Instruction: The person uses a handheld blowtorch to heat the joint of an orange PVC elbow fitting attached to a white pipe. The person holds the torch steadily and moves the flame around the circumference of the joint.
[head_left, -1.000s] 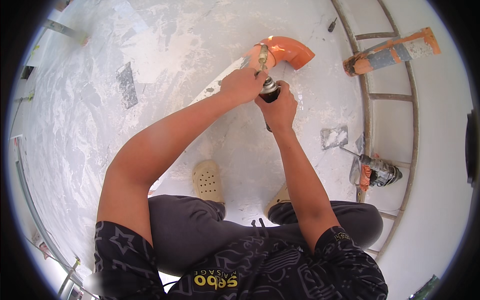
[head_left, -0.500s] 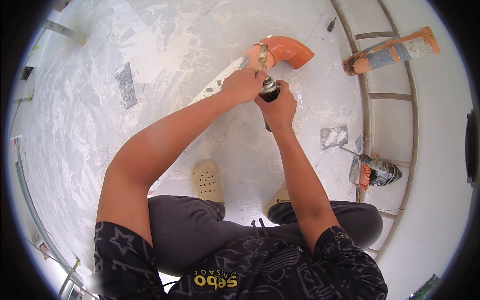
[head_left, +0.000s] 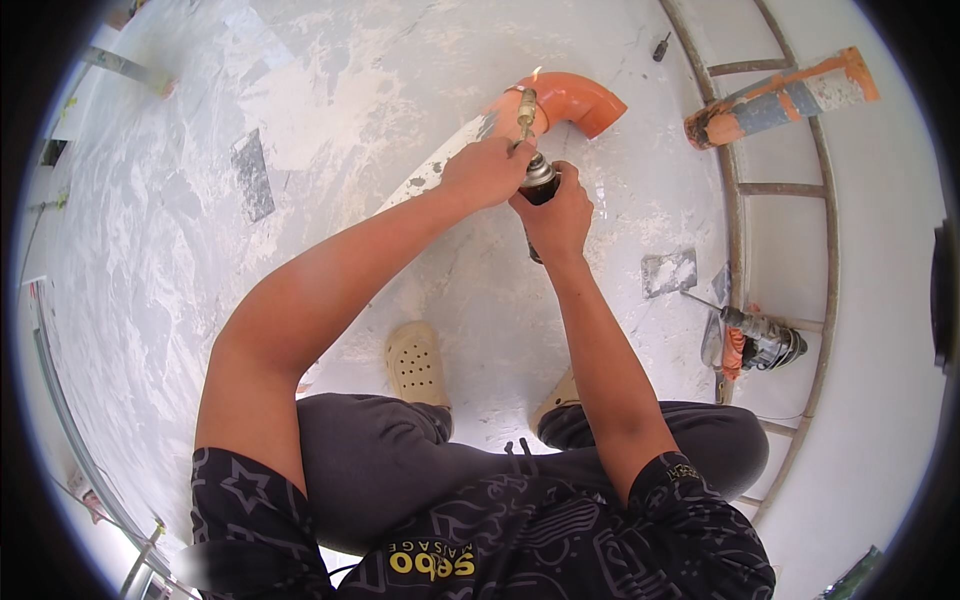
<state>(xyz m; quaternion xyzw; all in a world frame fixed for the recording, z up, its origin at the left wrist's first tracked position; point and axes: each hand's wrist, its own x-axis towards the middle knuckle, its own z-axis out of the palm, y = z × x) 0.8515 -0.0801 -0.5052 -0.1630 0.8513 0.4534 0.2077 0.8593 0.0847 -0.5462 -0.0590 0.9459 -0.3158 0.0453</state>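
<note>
A black gas canister [head_left: 541, 187] with a silvery top is gripped by my right hand [head_left: 560, 215], whose fingers wrap round it. At that top, my left hand [head_left: 485, 172] is closed in a pinch on the base of the brass-coloured torch head [head_left: 527, 106]; the exact part between the fingertips is hidden. The nozzle points away from me, and a small pale flame [head_left: 537, 72] shows beyond its tip. Just past the nozzle lies an orange elbow pipe [head_left: 588, 100], joined to a paint-stained pipe [head_left: 432, 172] that runs behind my left forearm.
A ladder [head_left: 735, 190] lies along the right wall, with a stained orange-and-grey pipe [head_left: 780, 100] across it. A power drill [head_left: 768, 340] rests beside its rails. Flat grey pieces [head_left: 668, 273] lie on the smeared floor [head_left: 330, 120]; another plate [head_left: 252, 175] is on the left.
The small flame stands out more clearly beyond the nozzle. Both hands keep their hold on the torch in nearly the same place.
</note>
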